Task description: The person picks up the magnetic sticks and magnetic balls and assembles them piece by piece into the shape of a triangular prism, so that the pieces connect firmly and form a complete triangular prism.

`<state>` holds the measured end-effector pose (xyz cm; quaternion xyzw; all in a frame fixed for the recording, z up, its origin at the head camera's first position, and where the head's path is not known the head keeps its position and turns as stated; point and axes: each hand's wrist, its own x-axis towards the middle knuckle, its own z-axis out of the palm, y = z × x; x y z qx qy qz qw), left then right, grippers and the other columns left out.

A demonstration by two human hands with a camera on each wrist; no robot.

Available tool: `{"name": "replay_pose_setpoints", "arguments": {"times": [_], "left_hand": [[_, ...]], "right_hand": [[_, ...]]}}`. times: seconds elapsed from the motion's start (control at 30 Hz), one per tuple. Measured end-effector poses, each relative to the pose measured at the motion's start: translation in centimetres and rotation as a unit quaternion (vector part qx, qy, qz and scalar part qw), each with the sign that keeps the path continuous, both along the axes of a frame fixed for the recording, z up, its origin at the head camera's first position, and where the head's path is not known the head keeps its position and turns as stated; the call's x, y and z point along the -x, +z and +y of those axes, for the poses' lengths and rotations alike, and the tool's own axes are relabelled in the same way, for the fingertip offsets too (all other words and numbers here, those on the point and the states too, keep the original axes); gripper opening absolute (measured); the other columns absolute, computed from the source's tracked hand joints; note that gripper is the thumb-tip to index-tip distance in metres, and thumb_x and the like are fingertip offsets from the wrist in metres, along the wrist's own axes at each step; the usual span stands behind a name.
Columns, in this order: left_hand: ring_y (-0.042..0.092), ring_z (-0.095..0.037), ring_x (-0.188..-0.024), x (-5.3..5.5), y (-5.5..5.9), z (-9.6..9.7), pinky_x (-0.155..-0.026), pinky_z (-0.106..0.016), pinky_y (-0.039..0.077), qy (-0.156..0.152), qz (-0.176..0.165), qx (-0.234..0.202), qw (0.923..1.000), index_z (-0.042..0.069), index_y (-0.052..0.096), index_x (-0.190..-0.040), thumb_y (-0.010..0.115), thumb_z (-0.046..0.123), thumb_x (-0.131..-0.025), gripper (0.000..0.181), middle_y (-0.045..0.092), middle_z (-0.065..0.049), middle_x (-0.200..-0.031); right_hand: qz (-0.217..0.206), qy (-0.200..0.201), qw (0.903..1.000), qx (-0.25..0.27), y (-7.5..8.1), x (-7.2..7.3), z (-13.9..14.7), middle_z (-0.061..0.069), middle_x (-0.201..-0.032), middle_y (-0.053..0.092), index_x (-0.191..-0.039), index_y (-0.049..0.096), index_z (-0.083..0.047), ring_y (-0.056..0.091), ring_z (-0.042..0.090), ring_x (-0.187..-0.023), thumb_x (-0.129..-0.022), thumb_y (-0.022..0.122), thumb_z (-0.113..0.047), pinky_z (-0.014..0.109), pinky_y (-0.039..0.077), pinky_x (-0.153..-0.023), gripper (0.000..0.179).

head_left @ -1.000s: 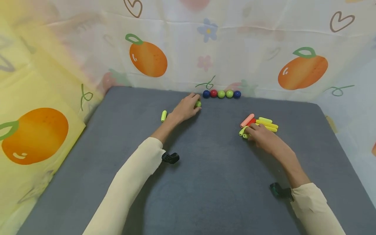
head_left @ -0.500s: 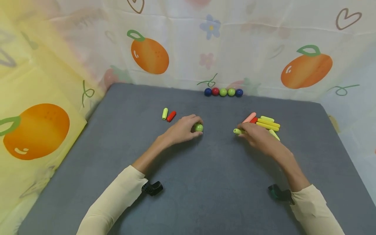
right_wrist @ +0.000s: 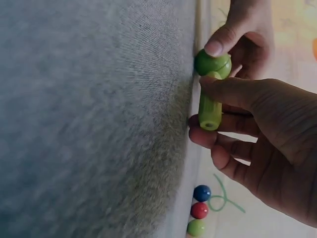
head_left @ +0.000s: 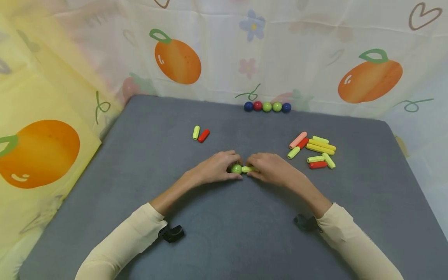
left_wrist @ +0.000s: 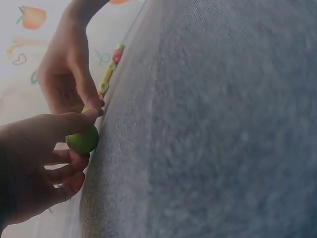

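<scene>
1. Green ball (head_left: 236, 168), near the middle of the desk (head_left: 227, 229), pinched in the left hand (head_left: 217, 168).
2. Green stick (head_left: 247, 169), its end against the ball, pinched in the right hand (head_left: 272, 168).
3. Two sticks (head_left: 204, 135), green and red, lie beyond the left hand.
4. More sticks (head_left: 320, 149) cluster at the right.
5. Five balls (head_left: 267, 107) line the far edge.

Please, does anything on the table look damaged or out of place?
Nothing looks damaged. One yellow-green stick and one red stick seem stray: they lie well left of the stick cluster, perhaps deliberately.
</scene>
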<state>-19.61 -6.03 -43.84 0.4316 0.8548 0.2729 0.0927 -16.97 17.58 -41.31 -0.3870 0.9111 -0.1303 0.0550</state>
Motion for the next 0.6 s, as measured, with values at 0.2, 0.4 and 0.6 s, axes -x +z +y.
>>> {"name": "replay_pose_setpoints", "arguments": {"times": [0.2, 0.4, 0.6], "left_hand": [[0.050, -0.010, -0.077, 0.7, -0.1, 0.1, -0.069, -0.021, 0.042, -0.015, 0.012, -0.005, 0.9998, 0.012, 0.070, -0.113, 0.081, 0.029, -0.093, 0.029, 0.060, -0.001, -0.095], [0.049, -0.009, -0.079, 1.4, -0.5, 0.7, -0.070, -0.021, 0.040, -0.026, 0.006, 0.007, 0.9996, 0.014, 0.070, -0.112, 0.077, 0.036, -0.096, 0.028, 0.059, 0.000, -0.097], [0.049, -0.010, -0.079, 1.9, -1.3, 1.2, -0.070, -0.021, 0.039, -0.018, -0.010, -0.018, 0.9996, 0.014, 0.072, -0.109, 0.072, 0.033, -0.100, 0.021, 0.061, 0.000, -0.097]], "right_hand": [[0.010, 0.001, 0.9999, -0.009, 0.0, 0.8, -0.3, 0.003, -0.091, 0.067, -0.104, 0.071, -0.007, 0.056, 0.016, -0.079, -0.096, 0.077, -0.021, 0.037, 0.052, -0.075, 0.017], [-0.006, -0.006, 0.9996, -0.026, -0.3, 1.6, -0.3, 0.002, -0.089, 0.064, -0.102, 0.070, -0.009, 0.054, 0.016, -0.079, -0.096, 0.078, -0.022, 0.036, 0.050, -0.073, 0.017], [-0.030, -0.014, 0.9991, -0.026, -0.1, 1.8, -0.1, 0.000, -0.088, 0.062, -0.101, 0.070, -0.010, 0.053, 0.014, -0.079, -0.096, 0.078, -0.028, 0.031, 0.048, -0.073, 0.020]]}}
